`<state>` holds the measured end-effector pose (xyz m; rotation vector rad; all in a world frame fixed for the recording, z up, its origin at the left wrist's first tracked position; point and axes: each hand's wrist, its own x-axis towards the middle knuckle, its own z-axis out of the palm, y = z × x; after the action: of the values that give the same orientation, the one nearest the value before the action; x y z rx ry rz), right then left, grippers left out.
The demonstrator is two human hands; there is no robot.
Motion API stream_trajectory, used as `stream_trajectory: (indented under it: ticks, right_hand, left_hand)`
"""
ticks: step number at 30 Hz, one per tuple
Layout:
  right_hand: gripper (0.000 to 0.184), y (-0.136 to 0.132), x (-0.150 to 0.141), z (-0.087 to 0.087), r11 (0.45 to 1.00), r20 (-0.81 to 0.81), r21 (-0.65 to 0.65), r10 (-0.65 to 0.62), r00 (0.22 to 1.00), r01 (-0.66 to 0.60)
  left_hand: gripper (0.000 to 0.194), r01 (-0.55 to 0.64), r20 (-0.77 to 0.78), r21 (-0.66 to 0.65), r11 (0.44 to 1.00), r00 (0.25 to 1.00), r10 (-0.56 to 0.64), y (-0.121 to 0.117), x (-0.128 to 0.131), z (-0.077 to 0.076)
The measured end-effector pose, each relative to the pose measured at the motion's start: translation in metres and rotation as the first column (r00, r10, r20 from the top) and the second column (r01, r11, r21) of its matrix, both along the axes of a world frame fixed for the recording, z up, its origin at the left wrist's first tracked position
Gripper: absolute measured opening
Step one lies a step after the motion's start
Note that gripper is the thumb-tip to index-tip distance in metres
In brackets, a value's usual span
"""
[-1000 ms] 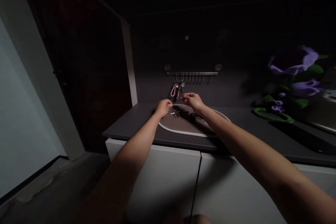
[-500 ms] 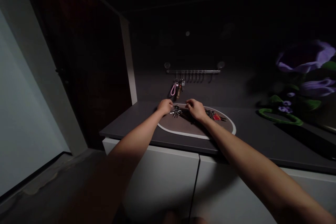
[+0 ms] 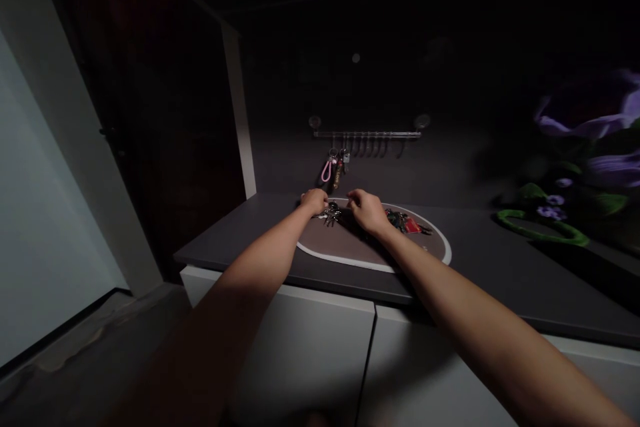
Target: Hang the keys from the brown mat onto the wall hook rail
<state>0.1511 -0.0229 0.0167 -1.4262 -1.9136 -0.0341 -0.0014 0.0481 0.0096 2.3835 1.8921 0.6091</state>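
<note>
My left hand (image 3: 315, 201) is closed at the left side of an oval brown mat (image 3: 340, 247) with a white rim. Its fingers pinch at a bunch of silver keys (image 3: 331, 216), which spreads out just right of the fingertips. My right hand (image 3: 369, 212) is over the mat's middle, fingers curled and thumb toward the left; whatever it pinches, if anything, is too small to make out. Just right of it lies a dark heap of keys (image 3: 397, 220) with a red tag (image 3: 412, 225), partly hidden by my hand.
On the dark wall, a clear rail (image 3: 367, 135) carries several hooks. A pink loop keychain (image 3: 327, 171), a brown strap (image 3: 338, 175) and a small key set (image 3: 346, 160) hang at its left. Purple flowers (image 3: 613, 170) and a green ring (image 3: 545, 227) stand right on the dark counter (image 3: 480, 267).
My right hand has come down from below the hanging keychains to the mat, uncovering the heap with the red tag. My left hand stays by the silver keys. The view has shifted slightly.
</note>
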Motion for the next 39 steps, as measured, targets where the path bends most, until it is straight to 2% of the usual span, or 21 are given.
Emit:
stream_trajectory:
  ticks: [7, 15, 23, 28, 32, 39]
  right_hand:
    - [0.027, -0.002, -0.001, 0.001, 1.0, 0.003, -0.001, -0.008, 1.0, 0.008]
    - [0.028, -0.001, 0.0, 0.0, 1.0, -0.02, -0.008, -0.01, 1.0, 0.01]
    - [0.028, 0.001, 0.001, -0.001, 1.0, -0.024, -0.011, -0.018, 1.0, 0.018]
    - [0.028, 0.002, 0.001, -0.001, 1.0, -0.01, -0.013, -0.014, 1.0, 0.014]
    - [0.027, 0.001, 0.002, -0.001, 1.0, -0.006, -0.016, -0.008, 1.0, 0.008]
    - [0.027, 0.001, 0.001, 0.0, 1.0, -0.016, -0.009, 0.024, 1.0, -0.024]
  left_hand:
    - [0.016, -0.016, -0.039, 0.017, 1.0, 0.999, 0.017, 0.001, -0.001, -0.002]
    - [0.017, 0.147, -0.288, 0.096, 0.984, 0.951, -0.114, -0.01, -0.009, 0.002]
    - [0.017, 0.198, -0.255, 0.043, 0.979, 0.95, -0.18, -0.012, -0.027, 0.007]
    - [0.017, 0.234, -0.133, 0.052, 0.971, 0.965, -0.225, -0.014, -0.038, 0.013]
    - [0.014, 0.27, 0.028, 0.058, 0.961, 0.962, -0.271, -0.014, -0.037, 0.017]
    - [0.015, 0.406, 0.366, 0.05, 0.913, 0.843, -0.395, -0.016, -0.029, 0.023]
